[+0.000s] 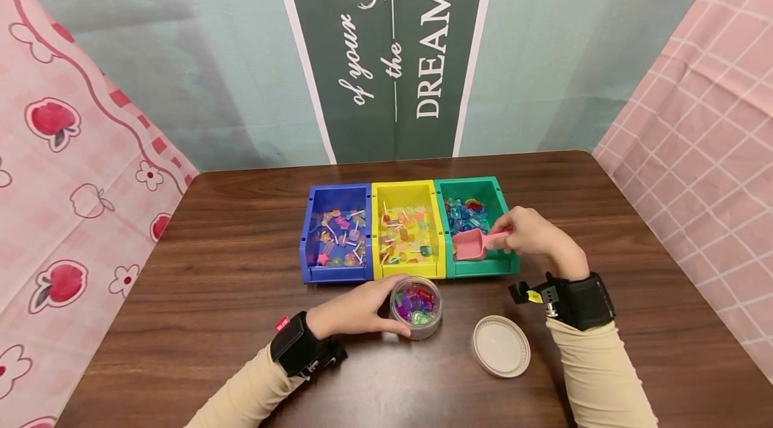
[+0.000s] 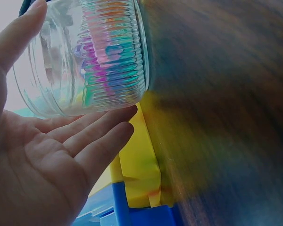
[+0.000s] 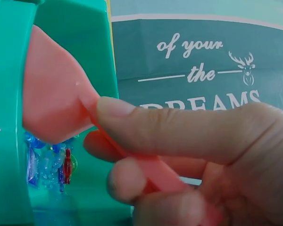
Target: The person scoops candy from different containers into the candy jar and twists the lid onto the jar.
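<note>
A clear ribbed jar (image 1: 417, 307) without its lid stands on the table, with colourful translucent pieces inside. My left hand (image 1: 356, 310) holds it from the left, thumb on the near side and fingers on the far side; the left wrist view shows the thumb and fingers against the jar (image 2: 108, 56). In my right hand (image 1: 531, 237) is a pink scoop (image 1: 470, 245), pinched by its handle between thumb and fingers. The scoop's bowl is inside the green bin (image 1: 483, 270), over its near part. Blue and red translucent pieces (image 3: 52, 162) lie in that bin. What the scoop carries is hidden.
A yellow bin (image 1: 410, 271) and a blue bin (image 1: 337, 274), both with small candy-like pieces, adjoin the green one in a row. A round whitish lid (image 1: 501, 346) lies right of the jar. Behind the table (image 1: 241, 247) hangs a printed cloth (image 1: 392, 133).
</note>
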A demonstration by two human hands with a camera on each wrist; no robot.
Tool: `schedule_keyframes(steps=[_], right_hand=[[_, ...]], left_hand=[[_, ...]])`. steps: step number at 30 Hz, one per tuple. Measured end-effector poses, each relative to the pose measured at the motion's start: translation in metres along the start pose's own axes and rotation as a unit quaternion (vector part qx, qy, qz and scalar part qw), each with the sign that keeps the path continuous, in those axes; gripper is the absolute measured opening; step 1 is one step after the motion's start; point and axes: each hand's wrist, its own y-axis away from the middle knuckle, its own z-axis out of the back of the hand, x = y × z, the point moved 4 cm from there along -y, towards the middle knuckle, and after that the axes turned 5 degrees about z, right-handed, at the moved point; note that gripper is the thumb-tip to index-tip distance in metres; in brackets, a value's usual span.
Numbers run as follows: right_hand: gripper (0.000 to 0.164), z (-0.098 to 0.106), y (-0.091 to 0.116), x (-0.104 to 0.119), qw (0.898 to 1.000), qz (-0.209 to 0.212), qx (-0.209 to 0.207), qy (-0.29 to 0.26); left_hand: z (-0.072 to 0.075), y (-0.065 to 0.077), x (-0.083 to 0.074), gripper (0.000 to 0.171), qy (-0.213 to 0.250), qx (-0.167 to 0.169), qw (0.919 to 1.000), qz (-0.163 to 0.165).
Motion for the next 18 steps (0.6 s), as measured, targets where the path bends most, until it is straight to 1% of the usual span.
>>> schedule_keyframes(steps=[4,7,10,12,15,18], right_hand=[[0.017,0.0,-0.001,0.007,0.999,-0.008,-0.013,0.045],[0.017,-0.001,-0.002,0.014,0.996,-0.019,-0.015,0.082],[0.018,-0.004,-0.003,0.02,0.995,-0.035,-0.009,0.094],[0.019,-0.005,-0.003,0.021,0.995,-0.045,-0.009,0.092],[0.021,-0.006,-0.002,0.022,0.994,-0.053,-0.022,0.093],[0.022,-0.007,-0.002,0.02,0.993,-0.051,-0.04,0.098]], left_hand=[[0.001,0.001,-0.002,0.079,-0.001,-0.004,1.0,-0.006],[0.001,0.001,-0.002,0.079,-0.001,-0.004,1.0,-0.008],[0.001,0.001,-0.002,0.079,-0.002,-0.004,0.9999,-0.011],[0.001,0.001,-0.001,0.08,-0.005,-0.003,0.9999,-0.01],[0.001,0.002,-0.001,0.081,-0.007,-0.001,0.9999,-0.008],[0.001,0.002,-0.001,0.081,-0.007,0.0,0.9999,-0.007]])
